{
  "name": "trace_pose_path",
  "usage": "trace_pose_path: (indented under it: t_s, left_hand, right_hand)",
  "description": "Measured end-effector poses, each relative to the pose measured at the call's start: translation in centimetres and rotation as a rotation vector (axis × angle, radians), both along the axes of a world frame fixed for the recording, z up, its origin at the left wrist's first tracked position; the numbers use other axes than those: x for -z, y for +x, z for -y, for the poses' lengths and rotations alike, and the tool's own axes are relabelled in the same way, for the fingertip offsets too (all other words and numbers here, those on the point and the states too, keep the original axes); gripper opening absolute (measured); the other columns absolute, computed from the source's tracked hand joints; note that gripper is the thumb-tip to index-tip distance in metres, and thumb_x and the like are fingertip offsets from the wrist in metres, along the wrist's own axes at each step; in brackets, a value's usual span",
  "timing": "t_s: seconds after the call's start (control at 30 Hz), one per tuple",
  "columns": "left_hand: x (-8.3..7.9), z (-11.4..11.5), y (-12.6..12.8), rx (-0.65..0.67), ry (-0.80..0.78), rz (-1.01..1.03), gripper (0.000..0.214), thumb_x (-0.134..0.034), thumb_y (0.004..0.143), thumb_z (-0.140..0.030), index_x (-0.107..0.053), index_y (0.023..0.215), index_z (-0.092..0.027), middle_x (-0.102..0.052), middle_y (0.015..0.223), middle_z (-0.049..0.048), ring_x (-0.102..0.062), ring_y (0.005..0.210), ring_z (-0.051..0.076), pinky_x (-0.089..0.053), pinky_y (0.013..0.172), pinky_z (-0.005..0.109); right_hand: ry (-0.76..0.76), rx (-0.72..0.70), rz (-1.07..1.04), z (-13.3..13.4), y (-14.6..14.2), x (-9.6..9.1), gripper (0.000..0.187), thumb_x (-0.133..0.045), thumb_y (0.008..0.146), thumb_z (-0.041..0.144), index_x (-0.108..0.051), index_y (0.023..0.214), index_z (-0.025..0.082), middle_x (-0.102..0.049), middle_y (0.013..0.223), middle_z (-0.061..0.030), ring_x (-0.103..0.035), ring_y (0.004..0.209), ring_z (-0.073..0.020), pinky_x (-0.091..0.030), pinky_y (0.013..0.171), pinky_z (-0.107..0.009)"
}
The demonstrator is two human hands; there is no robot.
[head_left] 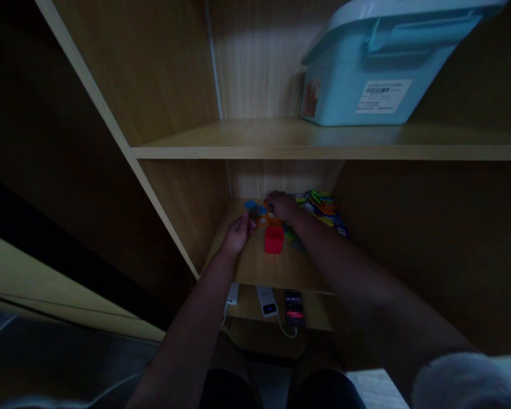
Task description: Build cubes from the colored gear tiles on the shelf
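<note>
My left hand point(237, 234) is over the left part of the lower shelf, its thumb and forefinger pinched together beside a small dark piece point(254, 212). Whether that piece is between the fingers is too dim to tell. Farther back, my right hand point(282, 205) curls down among small orange plastic pieces point(269, 220); its fingertips are mostly hidden. Blue pieces point(250, 204) lie just behind my left hand. A red ribbed plastic block or stack point(274, 241) stands in front of both hands. To the right spreads a pile of colourful plastic pieces point(323, 208), partly behind my right forearm.
A light-blue lidded bin point(366, 85) sits on the upper shelf point(255, 152), above my hands. Below the working shelf are a white power bank point(267, 301), a cabled phone point(294, 309) and another white device point(233, 293). Wooden side panels point(187, 210) enclose the space.
</note>
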State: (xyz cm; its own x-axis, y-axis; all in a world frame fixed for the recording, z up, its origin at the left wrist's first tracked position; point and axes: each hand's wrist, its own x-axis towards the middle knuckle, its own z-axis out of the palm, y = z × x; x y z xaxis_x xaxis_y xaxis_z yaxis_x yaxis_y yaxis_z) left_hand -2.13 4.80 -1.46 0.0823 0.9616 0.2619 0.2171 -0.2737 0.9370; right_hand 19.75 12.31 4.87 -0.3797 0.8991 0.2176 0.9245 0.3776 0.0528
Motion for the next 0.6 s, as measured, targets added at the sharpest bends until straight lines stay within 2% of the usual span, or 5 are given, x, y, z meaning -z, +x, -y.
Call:
trace_pose_path:
  t_s: [0.17,0.3,0.43,0.5,0.6]
  left_hand:
    - [0.4,-0.3,0.1,0.016,0.005,0.004,0.073,-0.038,0.102,-0.082,-0.073,0.081,-0.022,-0.065,0.07,0.0026,-0.061,0.07,0.021,-0.05,0.078,0.037]
    - [0.5,-0.3,0.2,0.04,0.021,-0.002,0.072,-0.037,0.104,-0.08,-0.073,0.082,-0.022,-0.065,0.07,0.0024,-0.061,0.072,0.02,-0.049,0.079,0.036]
    - [0.1,0.0,0.4,0.037,-0.005,-0.026,0.071,-0.037,0.105,-0.078,-0.072,0.081,-0.021,-0.063,0.069,0.002,-0.06,0.07,0.019,-0.048,0.075,0.035]
    - [-0.1,0.2,0.5,0.032,-0.019,-0.041,0.07,-0.036,0.105,-0.076,-0.072,0.08,-0.021,-0.062,0.068,0.0015,-0.059,0.069,0.018,-0.047,0.074,0.034]
    - [-0.4,0.4,0.6,0.031,-0.025,-0.058,0.069,-0.036,0.106,-0.074,-0.072,0.08,-0.021,-0.063,0.069,0.0019,-0.06,0.069,0.018,-0.048,0.074,0.034]
  right_hand:
    - [-0.048,0.042,0.074,-2.5,-1.2,0.4,0.036,-0.063,0.101,0.024,-0.078,0.132,0.015,-0.075,0.135,-0.0233,-0.068,0.125,-0.0355,-0.053,0.103,-0.045]
    - [-0.022,0.072,0.113,-3.8,0.4,-0.5,0.035,-0.056,0.102,0.017,-0.08,0.126,0.011,-0.075,0.132,-0.0283,-0.07,0.125,-0.0377,-0.047,0.109,-0.051]
    - [0.014,0.089,0.124,-4.4,2.2,-1.4,0.038,-0.058,0.102,0.018,-0.076,0.134,0.011,-0.074,0.135,-0.0281,-0.069,0.128,-0.0361,-0.047,0.11,-0.047]
    - [0.019,0.037,0.136,-4.6,2.6,-1.3,0.04,-0.057,0.103,0.019,-0.074,0.14,0.017,-0.072,0.143,-0.0228,-0.065,0.134,-0.0336,-0.048,0.111,-0.043]
    - [-0.019,-0.155,0.195,-4.7,2.5,-0.4,0.044,-0.056,0.104,0.021,-0.073,0.144,0.028,-0.067,0.156,-0.0102,-0.058,0.145,-0.0276,-0.046,0.117,-0.038]
